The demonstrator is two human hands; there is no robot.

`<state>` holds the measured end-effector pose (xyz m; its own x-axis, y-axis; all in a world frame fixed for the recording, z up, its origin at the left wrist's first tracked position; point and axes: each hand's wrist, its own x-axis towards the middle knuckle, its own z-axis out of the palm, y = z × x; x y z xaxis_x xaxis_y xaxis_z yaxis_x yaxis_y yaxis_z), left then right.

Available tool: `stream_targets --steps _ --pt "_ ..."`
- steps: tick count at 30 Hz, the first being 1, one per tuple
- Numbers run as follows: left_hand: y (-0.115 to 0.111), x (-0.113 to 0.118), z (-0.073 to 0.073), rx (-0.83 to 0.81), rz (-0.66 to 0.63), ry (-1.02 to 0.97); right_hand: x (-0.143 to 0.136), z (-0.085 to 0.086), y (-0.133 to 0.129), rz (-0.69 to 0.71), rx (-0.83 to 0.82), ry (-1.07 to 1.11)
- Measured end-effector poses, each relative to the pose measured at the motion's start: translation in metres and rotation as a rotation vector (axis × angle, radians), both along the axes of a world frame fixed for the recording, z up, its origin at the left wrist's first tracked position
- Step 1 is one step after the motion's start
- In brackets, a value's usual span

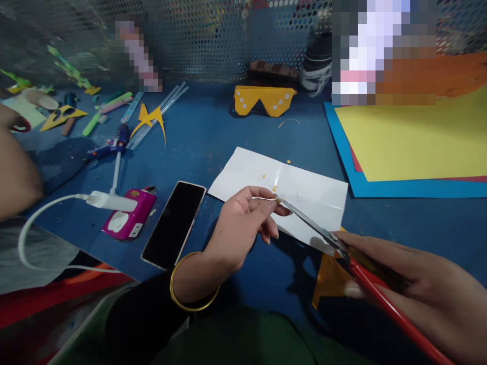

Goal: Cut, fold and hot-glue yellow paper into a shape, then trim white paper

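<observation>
Over a creased white paper sheet [319, 203], my left hand [238, 223] pinches a tiny golden-yellow paper piece [279, 201] between thumb and fingertips. My right hand [429, 289] is wrapped round the red handles of metal scissors [310, 222]. The scissor tips meet the small piece at my left fingertips. A few yellow scraps [264, 176] lie on the sheet. Beneath the scissors and my right hand, an orange paper shape [329, 279] is partly hidden.
A black-screened phone [175, 223] and a magenta power adapter [127, 215] with a white plug lie left. Behind are a yellow paper mask [262, 100], a blue glue gun [120, 137] and clear sticks. Coloured sheets [414, 142] lie right. Another person's arm [17, 162] enters at left.
</observation>
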<state>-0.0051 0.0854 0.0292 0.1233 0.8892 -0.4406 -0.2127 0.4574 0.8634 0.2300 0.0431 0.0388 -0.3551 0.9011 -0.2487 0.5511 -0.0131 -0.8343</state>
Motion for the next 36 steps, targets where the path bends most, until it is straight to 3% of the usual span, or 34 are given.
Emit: stream_targets --steps 14,24,36 --pt "-0.001 0.0 0.001 0.046 -0.001 0.042 0.0 0.0 -0.002 -0.004 -0.08 -0.021" --pt "-0.001 0.0 0.002 0.05 -0.002 0.067 0.006 -0.004 -0.004 -0.001 -0.041 -0.042" --pt "0.0 0.004 -0.006 -0.094 0.014 0.076 -0.005 -0.002 0.002 0.022 -0.033 -0.079"
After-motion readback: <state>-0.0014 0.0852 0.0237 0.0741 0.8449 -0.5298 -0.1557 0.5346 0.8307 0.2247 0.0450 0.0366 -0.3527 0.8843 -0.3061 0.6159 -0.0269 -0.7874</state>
